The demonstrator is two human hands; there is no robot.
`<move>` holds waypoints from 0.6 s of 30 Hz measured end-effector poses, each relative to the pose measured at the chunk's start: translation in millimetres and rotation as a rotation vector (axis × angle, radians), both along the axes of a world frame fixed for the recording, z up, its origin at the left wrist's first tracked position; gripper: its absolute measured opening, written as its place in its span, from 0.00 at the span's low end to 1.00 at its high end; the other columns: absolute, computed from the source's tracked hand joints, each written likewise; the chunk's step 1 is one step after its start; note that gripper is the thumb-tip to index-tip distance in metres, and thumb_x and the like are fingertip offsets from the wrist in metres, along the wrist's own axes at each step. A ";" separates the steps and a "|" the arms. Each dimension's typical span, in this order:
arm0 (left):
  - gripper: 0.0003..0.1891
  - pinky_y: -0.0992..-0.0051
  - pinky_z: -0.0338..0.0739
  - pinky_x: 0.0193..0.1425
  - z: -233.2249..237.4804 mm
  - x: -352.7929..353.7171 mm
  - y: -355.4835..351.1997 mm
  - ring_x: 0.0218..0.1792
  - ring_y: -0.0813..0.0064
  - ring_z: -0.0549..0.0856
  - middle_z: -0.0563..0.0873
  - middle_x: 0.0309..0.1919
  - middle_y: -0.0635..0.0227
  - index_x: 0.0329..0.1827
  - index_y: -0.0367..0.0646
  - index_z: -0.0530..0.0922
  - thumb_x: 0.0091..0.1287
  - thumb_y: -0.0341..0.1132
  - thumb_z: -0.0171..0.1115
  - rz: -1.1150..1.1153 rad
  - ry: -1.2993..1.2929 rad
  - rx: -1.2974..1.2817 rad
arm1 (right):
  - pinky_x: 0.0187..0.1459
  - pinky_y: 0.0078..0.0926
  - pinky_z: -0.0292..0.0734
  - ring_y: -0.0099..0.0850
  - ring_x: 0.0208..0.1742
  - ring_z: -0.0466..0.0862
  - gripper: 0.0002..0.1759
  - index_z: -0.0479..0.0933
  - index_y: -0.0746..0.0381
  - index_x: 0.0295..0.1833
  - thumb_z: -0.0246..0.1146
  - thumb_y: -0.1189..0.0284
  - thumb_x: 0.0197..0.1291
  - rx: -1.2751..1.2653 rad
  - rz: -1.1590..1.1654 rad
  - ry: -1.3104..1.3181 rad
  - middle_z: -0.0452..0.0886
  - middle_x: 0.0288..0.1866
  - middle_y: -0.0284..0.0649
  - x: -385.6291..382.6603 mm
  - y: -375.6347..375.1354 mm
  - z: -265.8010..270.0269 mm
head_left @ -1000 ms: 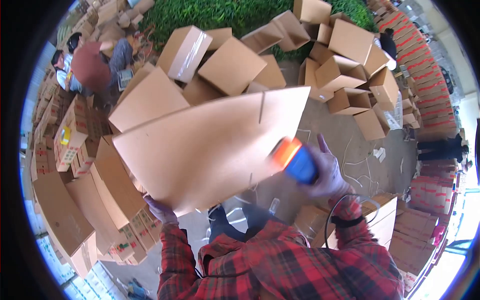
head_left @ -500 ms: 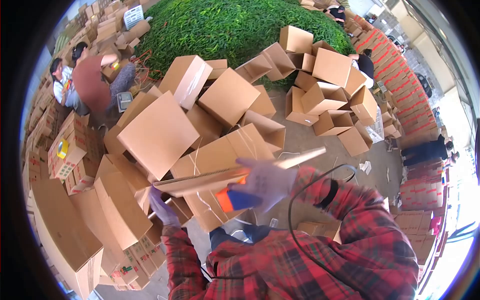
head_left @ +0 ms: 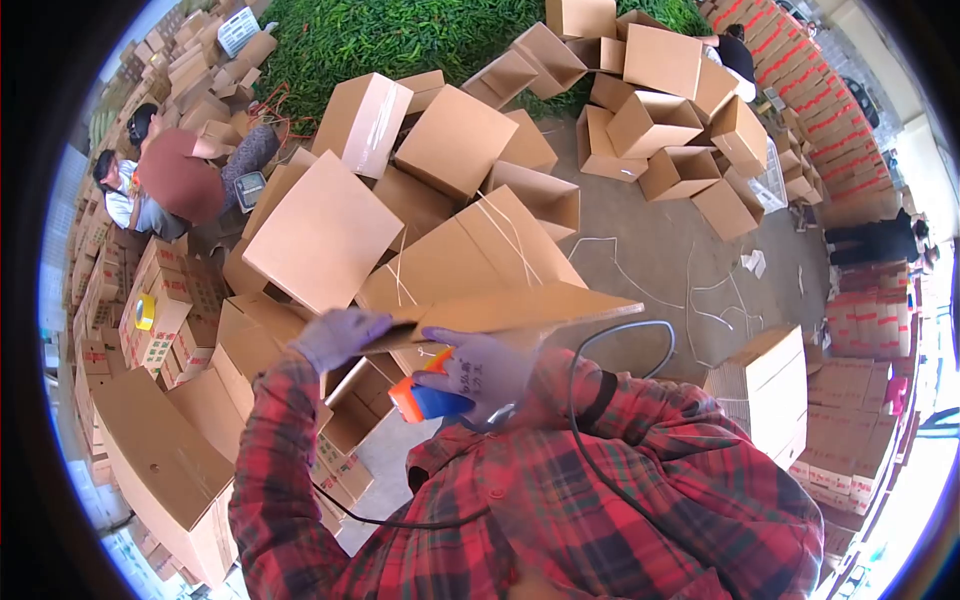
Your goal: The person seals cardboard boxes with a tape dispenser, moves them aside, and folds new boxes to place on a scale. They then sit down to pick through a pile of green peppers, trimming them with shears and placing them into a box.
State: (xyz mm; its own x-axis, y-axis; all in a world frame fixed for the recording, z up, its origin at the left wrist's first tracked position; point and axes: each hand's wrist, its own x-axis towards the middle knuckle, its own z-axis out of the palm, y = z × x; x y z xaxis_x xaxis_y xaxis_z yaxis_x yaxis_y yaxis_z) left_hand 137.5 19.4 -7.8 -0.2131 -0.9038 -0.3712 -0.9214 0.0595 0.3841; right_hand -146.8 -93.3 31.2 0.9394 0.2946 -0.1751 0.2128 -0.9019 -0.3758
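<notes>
A flattened cardboard box (head_left: 520,310) is held up in front of my chest, seen nearly edge-on. My left hand (head_left: 343,340), in a purple-grey glove, grips its left end with the fingers over the edge. My right hand (head_left: 487,378), gloved alike, is closed around an orange-and-blue tape dispenser (head_left: 430,398), and its fingers also touch the near side of the cardboard. Just beyond lies a bundle of flat cardboard (head_left: 475,255) tied with string. An open box (head_left: 360,405) stands below my left hand.
Empty boxes (head_left: 322,232) are heaped ahead, with a pile of green produce (head_left: 400,40) behind. Another group of open boxes (head_left: 655,125) stands right. Folded cardboard (head_left: 765,395) is near my right elbow. Loose string (head_left: 650,285) lies on the floor. Two people (head_left: 180,175) work at left.
My left hand has risen to the cardboard's left end. My right hand has moved left and slightly down, still holding the tape dispenser. The view has shifted, showing folded cardboard at right.
</notes>
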 end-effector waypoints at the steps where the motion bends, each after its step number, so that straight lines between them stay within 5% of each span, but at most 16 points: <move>1: 0.25 0.61 0.77 0.60 29.7 -8.1 -19.2 0.53 0.56 0.85 0.84 0.57 0.57 0.63 0.49 0.80 0.73 0.55 0.55 0.229 0.019 0.090 | 0.81 0.47 0.31 0.37 0.41 0.87 0.48 0.61 0.62 0.76 0.59 0.47 0.52 -0.023 -0.001 -0.025 0.85 0.31 0.40 1.4 0.5 -3.5; 2: 0.25 0.61 0.77 0.59 58.4 -18.5 -31.5 0.51 0.55 0.86 0.85 0.55 0.57 0.63 0.50 0.80 0.72 0.55 0.55 0.460 0.035 0.181 | 0.81 0.47 0.30 0.37 0.41 0.87 0.48 0.60 0.62 0.76 0.59 0.48 0.53 -0.067 -0.002 -0.038 0.85 0.30 0.39 2.1 1.6 -4.5; 3: 0.26 0.61 0.78 0.57 55.0 -16.0 -31.8 0.50 0.54 0.86 0.87 0.49 0.56 0.62 0.50 0.81 0.71 0.57 0.54 0.378 0.031 -0.100 | 0.81 0.47 0.30 0.36 0.42 0.87 0.48 0.60 0.62 0.76 0.59 0.48 0.53 -0.115 -0.008 -0.054 0.84 0.30 0.39 3.5 1.4 -4.5; 6: 0.28 0.59 0.77 0.57 66.1 -10.7 -22.4 0.48 0.52 0.86 0.88 0.45 0.55 0.60 0.49 0.82 0.69 0.60 0.55 0.253 -0.170 0.154 | 0.78 0.43 0.41 0.34 0.41 0.86 0.48 0.57 0.61 0.77 0.59 0.50 0.54 -0.143 -0.072 -0.070 0.84 0.30 0.36 -0.4 -1.6 -13.8; 10: 0.28 0.60 0.79 0.50 47.2 2.1 2.8 0.43 0.53 0.88 0.88 0.37 0.49 0.46 0.35 0.85 0.66 0.57 0.60 0.590 -0.227 0.255 | 0.72 0.40 0.54 0.38 0.40 0.85 0.45 0.63 0.61 0.74 0.63 0.49 0.54 -0.049 -0.221 0.072 0.84 0.34 0.41 -14.8 1.8 13.6; 14: 0.27 0.64 0.79 0.41 21.6 12.6 21.2 0.32 0.67 0.85 0.84 0.28 0.56 0.39 0.31 0.83 0.69 0.54 0.58 1.282 0.546 -0.035 | 0.65 0.41 0.62 0.40 0.39 0.84 0.46 0.64 0.61 0.72 0.66 0.48 0.52 0.071 -0.307 -0.053 0.82 0.33 0.44 -62.9 -22.4 50.4; 15: 0.18 0.61 0.80 0.42 15.3 21.5 28.9 0.34 0.62 0.87 0.86 0.30 0.53 0.42 0.36 0.84 0.71 0.44 0.58 1.252 0.663 -0.069 | 0.64 0.40 0.62 0.40 0.37 0.83 0.45 0.65 0.61 0.72 0.64 0.50 0.50 0.090 -0.316 -0.140 0.83 0.31 0.42 -73.7 -28.8 49.0; 18: 0.12 0.59 0.82 0.44 11.8 -12.9 26.7 0.39 0.55 0.88 0.87 0.37 0.51 0.45 0.40 0.85 0.68 0.34 0.56 0.612 -0.456 -0.028 | 0.66 0.41 0.61 0.43 0.39 0.83 0.46 0.66 0.61 0.72 0.66 0.51 0.48 0.167 -0.228 -0.214 0.83 0.33 0.45 -91.1 -47.0 32.5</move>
State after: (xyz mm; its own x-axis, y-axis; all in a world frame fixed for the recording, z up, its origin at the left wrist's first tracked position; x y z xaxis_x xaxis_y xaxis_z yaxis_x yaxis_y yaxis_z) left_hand 124.5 46.1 4.0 0.4978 -0.8217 -0.2774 -0.8602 -0.5086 -0.0369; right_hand -237.9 -140.3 63.8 0.9945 0.0810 0.0658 0.1029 -0.8653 -0.4905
